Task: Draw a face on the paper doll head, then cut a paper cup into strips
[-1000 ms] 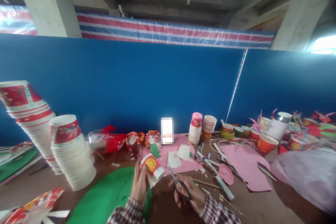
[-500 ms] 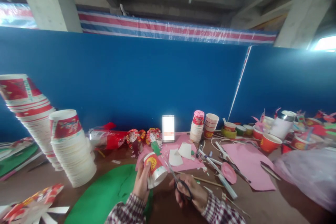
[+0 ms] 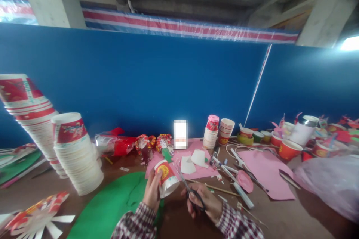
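In the head view, the red-and-white paper cup [image 3: 167, 179] is tilted above the table just beyond the edge of the green sheet [image 3: 112, 205], its white end lower, pinched by the left hand [image 3: 152, 190] with the thumb along its printed side, while the right hand [image 3: 206, 201] curls around the handles of the scissors [image 3: 187, 185], just beside it. The cup looks light and thin-walled, probably springy but easily dented and slightly slick, so a gentle hold on the side, away from the blades, should suit it best.
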A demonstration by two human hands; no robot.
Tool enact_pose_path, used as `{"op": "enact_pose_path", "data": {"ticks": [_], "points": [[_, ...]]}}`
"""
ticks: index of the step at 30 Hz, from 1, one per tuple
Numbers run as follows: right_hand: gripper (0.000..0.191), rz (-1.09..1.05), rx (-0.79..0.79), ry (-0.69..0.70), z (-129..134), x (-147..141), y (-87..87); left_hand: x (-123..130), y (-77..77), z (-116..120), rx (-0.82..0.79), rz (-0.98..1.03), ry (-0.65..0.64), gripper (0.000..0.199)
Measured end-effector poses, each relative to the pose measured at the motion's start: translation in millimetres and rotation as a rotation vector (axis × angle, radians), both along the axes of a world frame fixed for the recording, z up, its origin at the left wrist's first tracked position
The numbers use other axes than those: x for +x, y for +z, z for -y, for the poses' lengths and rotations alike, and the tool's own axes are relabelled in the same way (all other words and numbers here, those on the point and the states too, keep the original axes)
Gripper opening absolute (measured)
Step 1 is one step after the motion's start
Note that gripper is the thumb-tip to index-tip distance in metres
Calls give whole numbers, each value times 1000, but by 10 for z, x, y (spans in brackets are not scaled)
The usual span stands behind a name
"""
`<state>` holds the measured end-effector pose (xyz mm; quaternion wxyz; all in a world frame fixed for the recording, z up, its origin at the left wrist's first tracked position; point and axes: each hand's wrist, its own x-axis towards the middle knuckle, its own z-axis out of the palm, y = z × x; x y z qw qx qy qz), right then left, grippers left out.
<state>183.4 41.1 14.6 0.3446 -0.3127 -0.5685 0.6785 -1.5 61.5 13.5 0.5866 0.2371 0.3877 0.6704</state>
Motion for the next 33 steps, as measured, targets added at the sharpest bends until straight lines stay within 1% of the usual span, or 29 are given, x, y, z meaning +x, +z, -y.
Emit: {"op": "enact_pose_path", "data": {"ticks": [8, 10, 15, 19, 22, 26, 28, 30, 33], "points": [[62, 9, 13, 2, 2, 3, -14, 29, 46, 30, 16, 26, 29, 44], [61, 9, 10, 5, 5, 3, -16, 22, 50, 35, 18, 37, 16, 44], [60, 7, 4, -4, 15, 2, 15, -18, 8, 11, 15, 63, -9, 44], [58, 14, 2, 7, 11, 7, 8, -26, -33, -16, -33, 144, 33, 42], [58, 21, -12, 7, 9, 10, -14, -19, -25, -19, -42, 174, 32, 42], [56, 28, -23, 8, 20, 12, -8, -28, -13, -27, 20, 138, 89, 44], [56, 29, -21, 16, 26, 15, 10, -46, -16, -34, 41, 118, 92, 42], [56, 26, -17, 33, 29, 21, 28, -70, -18, -39, 39, 102, 105, 37], [55, 31, -11, 64, 35, 29, 46, -115, -7, -45, 3, 87, 172, 34]]}}
